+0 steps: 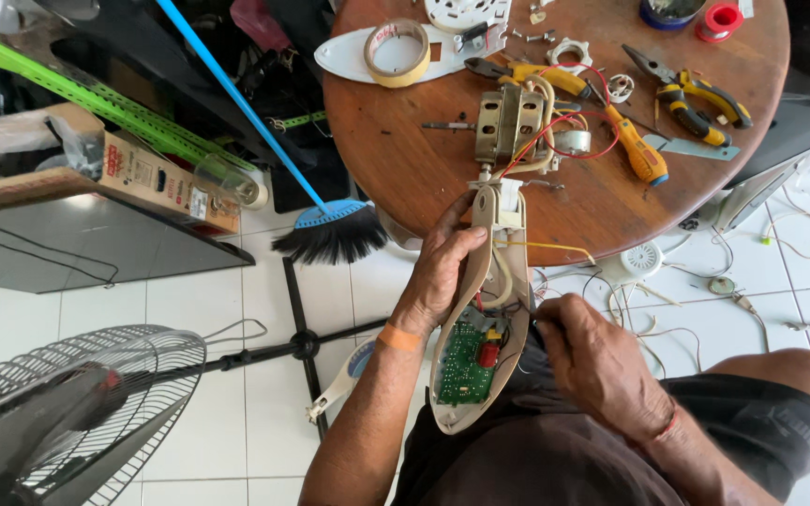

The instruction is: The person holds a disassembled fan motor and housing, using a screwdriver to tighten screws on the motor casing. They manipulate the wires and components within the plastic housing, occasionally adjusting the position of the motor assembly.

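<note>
Beige plastic housing (480, 309) sits tilted over my lap, long end resting on the near edge of the desk (405, 150). My left hand (442, 272) is wrapped around its left side, fingers over the rim, holding it. My right hand (592, 356) is curled narrow at the housing's right edge, fingertips pinched there; can't tell what they pinch. Inside the housing: green circuit board (466, 365) with a red part just beside it, plus pale wires running up the shell. Orange band on my left wrist.

Past the housing on the round brown desk: metal motor (510, 122) with red wires looping to the right. Yellow screwdriver (635, 145) just right of it. Yellow-handled pliers (696, 94) further right. Tape roll (397, 52) at the far left of the desk, lying on a white cover. Red spool (722, 19) at the far edge.

Floor, left: fan guard (67, 412) near, black stand rod beside it, blue broom (330, 225) leaning against the desk side. Loose wires on tiles at right.
</note>
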